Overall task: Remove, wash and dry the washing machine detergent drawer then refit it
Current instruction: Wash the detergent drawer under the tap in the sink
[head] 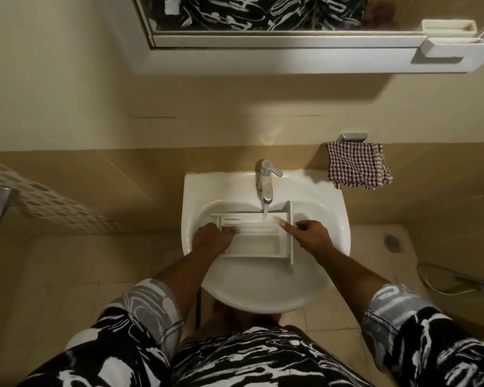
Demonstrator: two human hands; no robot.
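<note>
The sink (pixel 263 298) is standing just in front of the person. The detergent drawer (pixel 252 245) is lying inside its basin, open side up, with its front panel to the right. The left hand (pixel 211 238) is gripping the drawer's left end, its fingers (pixel 229 229) curling over the rim. The right hand (pixel 313 237) is holding the front panel, one digit reaching over it into the drawer while the others are curling behind it. Water (pixel 264 213) is falling from the tap (pixel 266 181) into the drawer's far right part.

By my judgement the washing step is going on. Doing it well is calling for sliding each compartment under the stream in turn and rubbing the corners with a fingertip. The drawer is then needing tipping so the water is draining out before drying. The checked cloth (pixel 356 166) hanging at far right is looking handy for that.

Counting: two hands, one drawer, one sink, one tap and one cloth. There are also two floor drains (pixel 168 254), one lying at each side of the sink.
</note>
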